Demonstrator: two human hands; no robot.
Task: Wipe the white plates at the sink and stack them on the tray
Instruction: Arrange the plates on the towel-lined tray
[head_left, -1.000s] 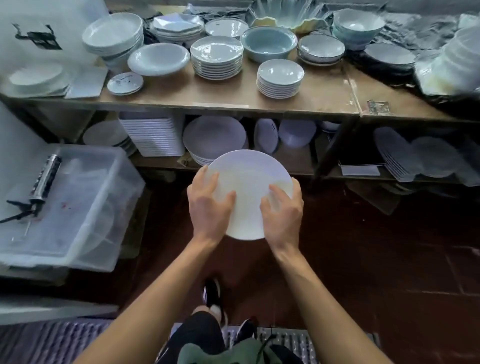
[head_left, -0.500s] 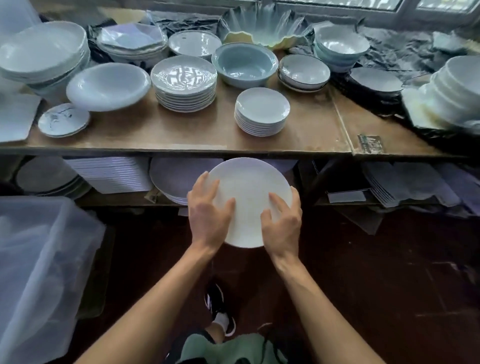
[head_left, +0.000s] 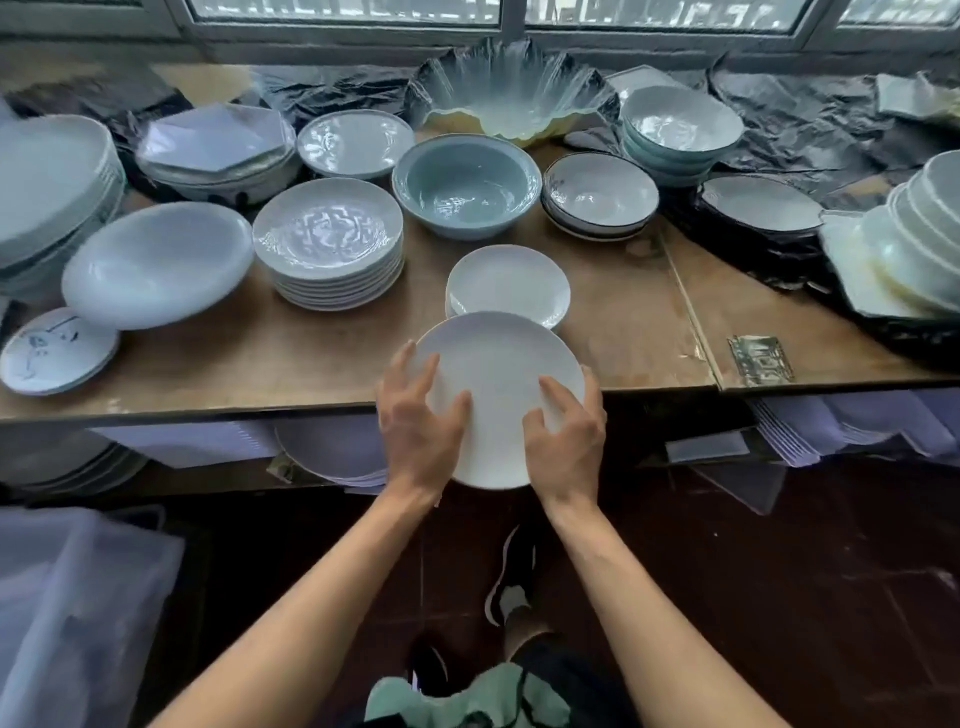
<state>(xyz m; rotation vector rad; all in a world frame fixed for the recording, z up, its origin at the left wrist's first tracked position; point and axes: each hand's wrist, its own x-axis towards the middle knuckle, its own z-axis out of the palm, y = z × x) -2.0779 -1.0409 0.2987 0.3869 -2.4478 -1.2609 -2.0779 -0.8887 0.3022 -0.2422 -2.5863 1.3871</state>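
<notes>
I gripped the round white ceramic plate (head_left: 501, 395) with both hands, left hand (head_left: 415, 431) and right hand (head_left: 569, 441), above the brown wooden tabletop (head_left: 623, 322) edge.

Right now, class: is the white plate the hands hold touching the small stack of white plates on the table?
Cannot tell. In the head view the held plate overlaps the stack's near edge, hiding any gap or contact.

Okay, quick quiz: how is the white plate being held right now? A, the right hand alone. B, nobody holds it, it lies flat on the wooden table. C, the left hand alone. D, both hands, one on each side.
D: the left hand and the right hand each grip a side of the white plate, held at the wooden table's front edge.
</notes>
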